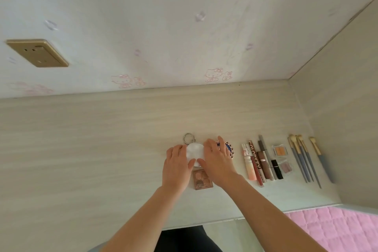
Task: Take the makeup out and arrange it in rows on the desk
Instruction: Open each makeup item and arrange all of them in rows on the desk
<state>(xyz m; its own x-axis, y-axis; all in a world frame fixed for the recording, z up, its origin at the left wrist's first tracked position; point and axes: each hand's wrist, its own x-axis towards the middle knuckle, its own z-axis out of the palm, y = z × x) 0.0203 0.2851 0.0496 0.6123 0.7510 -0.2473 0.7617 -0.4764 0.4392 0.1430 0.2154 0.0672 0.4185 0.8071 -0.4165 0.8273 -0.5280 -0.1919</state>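
A round white compact (pixel 195 152) with a metal ring (pixel 189 138) lies on the pale wooden desk (pixel 102 149). My left hand (pixel 177 162) and my right hand (pixel 216 158) both rest on it, fingers curled round its edges. A brown eyeshadow palette (pixel 202 180) lies just in front of it. A blue patterned round case (pixel 230 148) sits partly under my right hand. To the right lie several lip tubes and pencils (pixel 259 161), two small clear eyeshadow pots (pixel 280 150), (pixel 286 168), and several blue-handled brushes (pixel 302 159) in a row.
A wall with cartoon cat wallpaper (pixel 212 74) and a gold socket (pixel 37 53) stands behind the desk. A side panel (pixel 337 129) closes the right end. A pink quilted cover (pixel 337 229) lies below the desk's right front edge.
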